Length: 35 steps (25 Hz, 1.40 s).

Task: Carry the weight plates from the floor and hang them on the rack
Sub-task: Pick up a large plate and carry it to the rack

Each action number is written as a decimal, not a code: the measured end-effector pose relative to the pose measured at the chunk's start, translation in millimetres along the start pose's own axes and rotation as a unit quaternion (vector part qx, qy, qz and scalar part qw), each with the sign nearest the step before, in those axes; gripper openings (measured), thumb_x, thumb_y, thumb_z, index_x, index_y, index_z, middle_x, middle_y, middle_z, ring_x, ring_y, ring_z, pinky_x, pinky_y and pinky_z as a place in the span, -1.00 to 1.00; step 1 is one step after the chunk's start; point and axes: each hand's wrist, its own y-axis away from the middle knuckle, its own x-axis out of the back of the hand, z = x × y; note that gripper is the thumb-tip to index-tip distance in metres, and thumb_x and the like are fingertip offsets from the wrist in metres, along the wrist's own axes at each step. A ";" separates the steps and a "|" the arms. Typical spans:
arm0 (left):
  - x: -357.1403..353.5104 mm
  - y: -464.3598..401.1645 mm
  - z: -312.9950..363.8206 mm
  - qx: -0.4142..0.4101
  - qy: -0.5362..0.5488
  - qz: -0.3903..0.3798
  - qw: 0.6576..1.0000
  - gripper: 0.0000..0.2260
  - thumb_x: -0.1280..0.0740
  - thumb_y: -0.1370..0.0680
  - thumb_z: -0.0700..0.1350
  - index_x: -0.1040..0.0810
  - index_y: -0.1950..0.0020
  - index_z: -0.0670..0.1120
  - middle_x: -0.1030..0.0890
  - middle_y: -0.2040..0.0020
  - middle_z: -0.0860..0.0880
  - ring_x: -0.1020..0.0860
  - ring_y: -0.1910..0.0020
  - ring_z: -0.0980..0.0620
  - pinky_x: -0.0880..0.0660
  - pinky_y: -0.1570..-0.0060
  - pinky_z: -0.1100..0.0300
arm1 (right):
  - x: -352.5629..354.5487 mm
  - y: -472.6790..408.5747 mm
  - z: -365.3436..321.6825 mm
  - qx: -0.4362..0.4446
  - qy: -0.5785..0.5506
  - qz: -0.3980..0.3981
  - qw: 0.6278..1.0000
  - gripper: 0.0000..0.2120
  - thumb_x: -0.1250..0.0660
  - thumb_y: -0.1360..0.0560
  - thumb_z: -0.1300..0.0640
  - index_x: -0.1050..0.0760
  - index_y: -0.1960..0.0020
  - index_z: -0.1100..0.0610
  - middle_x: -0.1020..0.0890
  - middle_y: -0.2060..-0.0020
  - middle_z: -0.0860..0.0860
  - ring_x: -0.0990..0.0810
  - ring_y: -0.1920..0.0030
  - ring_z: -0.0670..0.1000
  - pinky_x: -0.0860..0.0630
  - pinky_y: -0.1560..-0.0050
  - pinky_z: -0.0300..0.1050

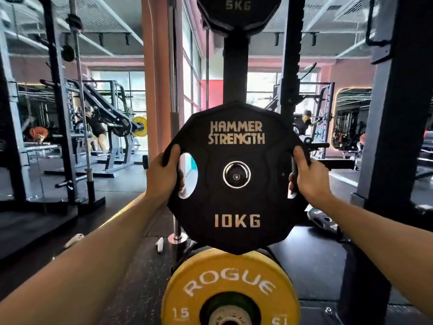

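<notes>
A black 10 kg plate (pixel 236 200) marked HAMMER STRENGTH stands upright at the centre, its hole around a chrome peg end (pixel 236 176) of the black rack post (pixel 235 66). My left hand (pixel 164 177) grips its left handle slot and my right hand (pixel 304 175) grips its right one. Above it on the same post hangs a black 5 kg plate (pixel 236 12). Directly below hangs a yellow 15 kg ROGUE plate (pixel 229 287). Small black plates (pixel 324 220) lie on the floor to the right.
A black upright (pixel 396 113) of a frame stands close on the right, and a chrome bar (pixel 177 231) rises just left of the rack. Racks and machines fill the left side. People train at machines far back. A white object (pixel 73 240) lies on the floor.
</notes>
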 end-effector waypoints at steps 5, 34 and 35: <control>-15.1 -12.5 -9.9 -0.046 -0.011 0.010 0.999 -0.67 -0.18 -0.65 0.09 -0.47 0.20 -0.07 -0.53 0.51 0.05 -0.52 0.56 0.22 -0.37 0.52 0.43 | -16.0 -18.8 17.7 0.022 -0.006 0.016 1.000 -0.40 -0.12 -0.59 -0.25 -0.43 0.24 0.30 -0.52 0.48 0.18 -0.50 0.65 0.00 -0.42 0.64 -0.19; -78.2 -129.5 -117.0 -0.087 -0.015 -0.058 0.994 -0.67 -0.12 -0.63 0.21 -0.43 -0.23 0.02 -0.63 0.05 -0.12 -0.62 0.21 -0.06 -0.50 0.17 0.07 | -67.7 -162.6 117.7 0.075 0.105 -0.071 0.989 -0.10 0.04 -0.43 -0.56 -0.29 -0.48 0.09 -0.50 -0.36 0.01 -0.44 -0.38 0.02 -0.32 -0.42 -0.02; -74.0 -128.1 -113.7 -0.084 -0.068 -0.066 0.992 -0.58 -0.10 -0.64 0.21 -0.39 -0.35 -0.03 -0.59 -0.13 -0.11 -0.59 0.00 -0.05 -0.45 0.04 0.09 | -65.8 -167.5 118.2 0.040 0.122 -0.086 0.988 -0.01 0.06 -0.36 -0.61 -0.21 -0.52 0.07 -0.45 -0.42 0.02 -0.39 -0.44 0.06 -0.29 -0.45 0.07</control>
